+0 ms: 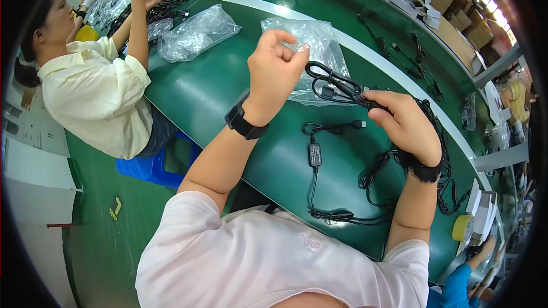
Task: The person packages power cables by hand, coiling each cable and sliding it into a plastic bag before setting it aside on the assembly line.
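Observation:
My right hand (406, 126) is closed around a coiled black cable (338, 86), its loops sticking out toward the left. Just left of the loops, my left hand (277, 74) is raised with thumb and index finger pinched together. Whatever it may hold is too small to make out. Beneath the coil lies a clear plastic bag (325, 45), flat on the green table. Nearer to me, a black USB cable with a small inline box (314, 154) lies on the tabletop. More bundled black cables (377, 170) lie beside and partly behind my right wrist.
A co-worker in a pale shirt (85, 94) sits at left on a blue stool (149, 166), arms raised. Another clear bag (200, 33) lies between us. Yellow tape (462, 228) and white boxes (482, 217) are at right. Cables (414, 63) lie beyond the pale curved strip.

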A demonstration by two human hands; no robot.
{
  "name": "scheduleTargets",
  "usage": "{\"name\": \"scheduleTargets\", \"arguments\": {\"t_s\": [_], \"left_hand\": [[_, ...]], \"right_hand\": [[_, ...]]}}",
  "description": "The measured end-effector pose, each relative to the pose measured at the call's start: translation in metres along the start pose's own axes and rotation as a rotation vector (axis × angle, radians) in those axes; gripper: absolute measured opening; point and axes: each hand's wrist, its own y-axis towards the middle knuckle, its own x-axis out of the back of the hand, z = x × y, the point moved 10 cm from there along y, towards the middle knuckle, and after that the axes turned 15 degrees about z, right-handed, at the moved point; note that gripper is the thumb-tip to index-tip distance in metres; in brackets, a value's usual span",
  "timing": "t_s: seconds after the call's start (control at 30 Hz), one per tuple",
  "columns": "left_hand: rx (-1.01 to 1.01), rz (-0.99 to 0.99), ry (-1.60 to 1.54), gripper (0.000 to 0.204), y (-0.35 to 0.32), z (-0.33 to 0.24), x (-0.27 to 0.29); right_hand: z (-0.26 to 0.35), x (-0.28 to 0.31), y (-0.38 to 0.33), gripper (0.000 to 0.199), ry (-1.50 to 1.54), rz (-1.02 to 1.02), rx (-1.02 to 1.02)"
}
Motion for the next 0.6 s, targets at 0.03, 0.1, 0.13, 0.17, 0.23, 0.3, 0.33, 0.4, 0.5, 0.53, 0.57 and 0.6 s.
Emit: {"name": "scheduleTargets", "arguments": {"t_s": [0.03, 0.1, 0.13, 0.17, 0.23, 0.3, 0.33, 0.4, 0.5, 0.53, 0.57, 0.6], "left_hand": [[0.003, 0.004, -0.001, 0.021, 0.0, 0.003, 0.0], [-0.146, 0.051, 0.068, 0.013, -0.001, -0.008, -0.003], [-0.146, 0.059, 0.065, 0.013, 0.0, -0.009, -0.003], [-0.287, 0.107, 0.234, 0.011, -0.001, -0.027, -0.009], [-0.433, 0.162, 0.4, 0.01, -0.006, -0.042, -0.021], [-0.511, 0.273, 0.371, 0.014, -0.01, -0.044, -0.035], [-0.509, 0.28, 0.37, 0.014, -0.01, -0.044, -0.036], [-0.547, 0.291, 0.441, 0.016, -0.013, -0.047, -0.039], [-0.61, 0.274, 0.619, 0.018, -0.015, -0.05, -0.045], [-0.607, 0.271, 0.621, 0.018, -0.014, -0.048, -0.046], [-0.622, 0.217, 0.654, 0.02, -0.014, -0.047, -0.044], [-0.637, 0.162, 0.688, 0.021, -0.015, -0.048, -0.042]], "right_hand": [[-0.005, 0.0, 0.002, 0.028, 0.092, 0.005, -0.021], [-0.018, 0.001, 0.004, 0.028, 0.282, 0.011, -0.096], [-0.027, 0.003, 0.004, 0.028, 0.377, 0.009, -0.153], [-0.036, 0.001, 0.003, 0.028, 0.432, 0.008, -0.165], [-0.049, 0.0, 0.003, 0.027, 0.491, 0.0, -0.181], [-0.058, 0.001, 0.003, 0.027, 0.555, -0.02, -0.194], [-0.06, 0.001, 0.003, 0.027, 0.561, -0.022, -0.198], [-0.071, 0.007, 0.0, 0.027, 0.586, -0.101, -0.25], [-0.071, 0.002, 0.0, 0.027, 0.76, -0.11, -0.235], [-0.067, -0.003, 0.002, 0.028, 0.871, -0.09, -0.212], [-0.065, -0.011, 0.006, 0.03, 0.881, -0.031, -0.21], [-0.059, -0.017, 0.009, 0.03, 0.839, 0.012, -0.222]]}}
